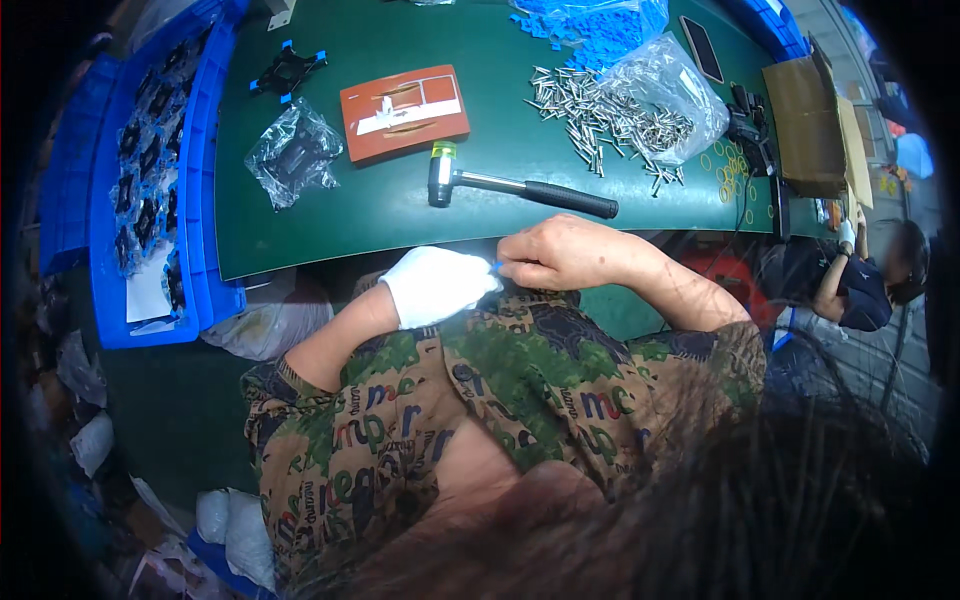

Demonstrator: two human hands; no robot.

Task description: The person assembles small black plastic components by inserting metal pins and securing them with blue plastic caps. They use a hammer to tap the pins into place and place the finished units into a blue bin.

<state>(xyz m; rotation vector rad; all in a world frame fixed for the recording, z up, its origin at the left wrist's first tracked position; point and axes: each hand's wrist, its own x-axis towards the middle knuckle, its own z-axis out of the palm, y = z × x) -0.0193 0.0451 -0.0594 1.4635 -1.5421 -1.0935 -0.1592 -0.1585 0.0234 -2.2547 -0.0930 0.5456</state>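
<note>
My left hand, in a white glove, and my bare right hand meet in front of my lap, just below the table's near edge. Both have their fingers closed. A small blue piece shows between the fingertips of the two hands; most of it is hidden. On the green table beyond them lies a mallet with a yellow-green face and a black grip. An orange-red box with torn slits in its top is behind the mallet.
Metal pins lie heaped beside a clear bag; blue pieces and a phone are farther back. At left are a bagged black part, an unbagged one and a blue bin. A co-worker is at right.
</note>
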